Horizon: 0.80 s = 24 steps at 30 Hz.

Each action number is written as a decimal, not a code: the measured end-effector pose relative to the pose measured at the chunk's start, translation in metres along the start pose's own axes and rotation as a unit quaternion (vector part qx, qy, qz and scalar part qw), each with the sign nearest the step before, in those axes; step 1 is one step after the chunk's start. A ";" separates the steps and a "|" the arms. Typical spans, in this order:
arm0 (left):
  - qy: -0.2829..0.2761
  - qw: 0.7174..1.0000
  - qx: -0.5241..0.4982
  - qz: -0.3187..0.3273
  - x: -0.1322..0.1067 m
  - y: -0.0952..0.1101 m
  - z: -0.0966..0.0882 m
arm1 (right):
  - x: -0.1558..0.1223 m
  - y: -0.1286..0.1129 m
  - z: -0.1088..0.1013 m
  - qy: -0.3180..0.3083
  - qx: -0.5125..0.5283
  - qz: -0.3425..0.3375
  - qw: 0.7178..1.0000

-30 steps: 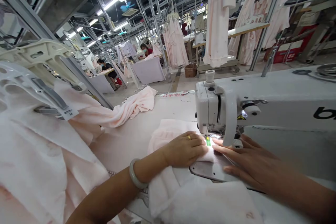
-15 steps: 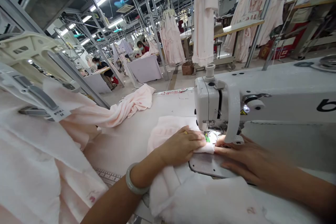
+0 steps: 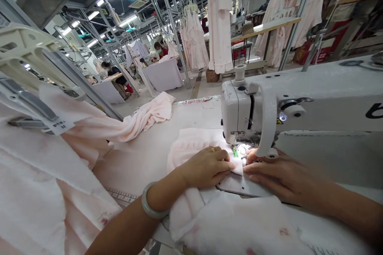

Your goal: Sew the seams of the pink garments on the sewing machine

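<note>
Rightward, pale pink fabric [image 3: 197, 140] toward sewing machine [image 3: 239, 111]

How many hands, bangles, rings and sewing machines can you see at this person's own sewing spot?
Hands: 2 (left hand, right hand)
Bangles: 1
Rings: 1
Sewing machines: 1
Total: 5

one sewing machine [image 3: 248, 111], one bangle [image 3: 149, 200], one ring [image 3: 213, 149]
</note>
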State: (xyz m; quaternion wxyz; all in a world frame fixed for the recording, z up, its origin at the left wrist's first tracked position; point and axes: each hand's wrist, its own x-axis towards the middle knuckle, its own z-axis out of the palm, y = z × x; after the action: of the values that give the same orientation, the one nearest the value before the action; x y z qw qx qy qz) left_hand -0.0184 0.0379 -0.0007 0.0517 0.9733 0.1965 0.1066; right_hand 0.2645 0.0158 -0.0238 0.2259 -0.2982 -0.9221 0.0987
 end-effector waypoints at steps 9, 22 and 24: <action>-0.060 0.994 0.093 -0.009 0.001 0.012 -0.003 | -0.001 -0.010 0.005 0.043 -0.093 -0.084 0.991; -0.019 0.995 0.089 -0.036 0.004 0.005 0.000 | -0.003 0.006 0.006 0.029 -0.086 -0.010 0.996; -0.016 0.996 0.080 -0.038 0.003 0.005 0.000 | -0.004 0.006 0.005 0.025 -0.077 -0.016 0.997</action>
State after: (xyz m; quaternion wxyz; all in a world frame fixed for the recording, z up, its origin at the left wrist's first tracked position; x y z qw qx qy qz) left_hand -0.0142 0.0347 0.0007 -0.0192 0.9678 0.2404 0.0727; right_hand 0.2681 0.0186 -0.0313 0.2271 -0.3022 -0.9257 0.0159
